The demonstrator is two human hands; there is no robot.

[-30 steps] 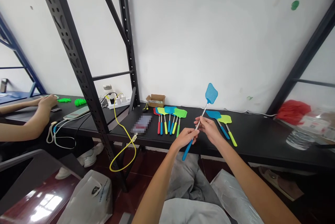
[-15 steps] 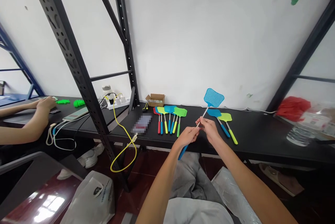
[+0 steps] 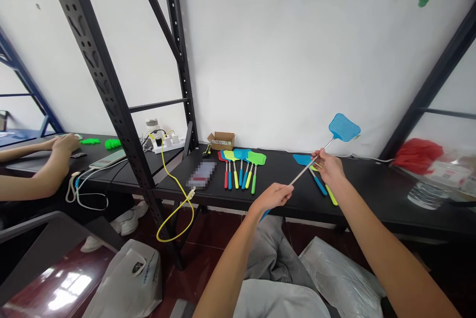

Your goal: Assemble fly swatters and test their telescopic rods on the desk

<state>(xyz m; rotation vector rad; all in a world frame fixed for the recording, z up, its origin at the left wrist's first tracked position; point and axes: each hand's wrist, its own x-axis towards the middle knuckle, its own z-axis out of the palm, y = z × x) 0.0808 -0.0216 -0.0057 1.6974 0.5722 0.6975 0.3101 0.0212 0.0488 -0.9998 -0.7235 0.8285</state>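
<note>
A blue fly swatter point(image 3: 344, 128) with a long thin metal rod slants up to the right in front of me. My left hand point(image 3: 274, 196) is closed around its lower part, and a bit of the blue handle shows below the wrist. Near the swatter's head, my right hand point(image 3: 327, 168) pinches the rod. Behind that hand a blue swatter point(image 3: 319, 185) and a yellow-green swatter point(image 3: 331, 196) lie on the black table point(image 3: 372, 184), partly covered. Several more swatters in red, blue, yellow and green, including a green one point(image 3: 256, 159), lie in a row further left.
A small cardboard box point(image 3: 222, 140), a phone point(image 3: 202, 175) and a yellow cable point(image 3: 174, 179) are left of the row. A clear plastic jug point(image 3: 427, 191) and a red bag point(image 3: 418, 153) stand right. Another person's arm point(image 3: 48, 174) rests on the far-left table.
My right hand has moved right and up, away from my left hand. The exposed rod between them is much longer, and the swatter's head has shifted right and up.
</note>
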